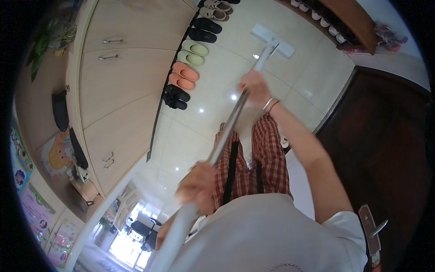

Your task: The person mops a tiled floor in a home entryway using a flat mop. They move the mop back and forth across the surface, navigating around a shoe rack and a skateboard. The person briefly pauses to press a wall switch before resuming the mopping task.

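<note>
A long-handled flat mop (231,118) slants across the view, its pale pole running from my body out to the tiled floor. Its white rectangular head (284,49) lies on the tiles ahead of me. Higher on the pole, near my waist, my left hand (198,187) is wrapped round it, smeared a little by motion. Farther down toward the mop head, my right hand (256,87) is closed round the pole, with bracelets at the wrist. The pole's upper end passes out at the lower edge.
Several pairs of shoes, among them orange clogs (183,75) and green clogs (194,53), line the base of a beige cabinet (127,72) at left. A brown shoe rack (349,20) stands far right. A dark door (376,145) with a handle is at right.
</note>
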`<state>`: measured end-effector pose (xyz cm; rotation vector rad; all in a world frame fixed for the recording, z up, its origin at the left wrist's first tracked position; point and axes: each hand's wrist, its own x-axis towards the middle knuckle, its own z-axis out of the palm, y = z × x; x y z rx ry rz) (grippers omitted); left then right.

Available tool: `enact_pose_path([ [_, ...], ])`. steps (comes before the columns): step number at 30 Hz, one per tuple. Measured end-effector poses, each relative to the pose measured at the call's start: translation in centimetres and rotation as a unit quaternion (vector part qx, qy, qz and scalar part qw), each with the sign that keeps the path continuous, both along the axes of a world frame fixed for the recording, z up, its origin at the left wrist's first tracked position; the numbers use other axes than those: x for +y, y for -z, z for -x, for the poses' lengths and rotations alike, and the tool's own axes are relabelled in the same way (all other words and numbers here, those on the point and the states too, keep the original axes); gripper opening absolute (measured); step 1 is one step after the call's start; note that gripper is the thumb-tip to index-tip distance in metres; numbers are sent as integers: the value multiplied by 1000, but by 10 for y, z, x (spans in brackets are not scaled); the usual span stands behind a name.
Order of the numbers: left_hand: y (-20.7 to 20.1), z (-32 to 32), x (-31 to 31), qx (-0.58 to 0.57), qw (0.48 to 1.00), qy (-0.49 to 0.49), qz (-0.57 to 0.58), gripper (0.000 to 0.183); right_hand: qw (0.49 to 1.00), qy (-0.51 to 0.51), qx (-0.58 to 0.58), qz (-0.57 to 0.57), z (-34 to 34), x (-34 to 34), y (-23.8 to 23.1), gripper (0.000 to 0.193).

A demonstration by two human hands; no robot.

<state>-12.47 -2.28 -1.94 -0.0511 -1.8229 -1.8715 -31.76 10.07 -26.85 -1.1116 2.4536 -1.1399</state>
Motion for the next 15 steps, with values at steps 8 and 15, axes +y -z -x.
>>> enact_pose_path([
  [8,16,35,10,-56,997,34,32,16,998,48,-7,45,46,13,15,16],
  [15,-93,-94,-39,-101,995,-6,-7,12,986,-32,-132,-95,-135,-54,-77,28],
])
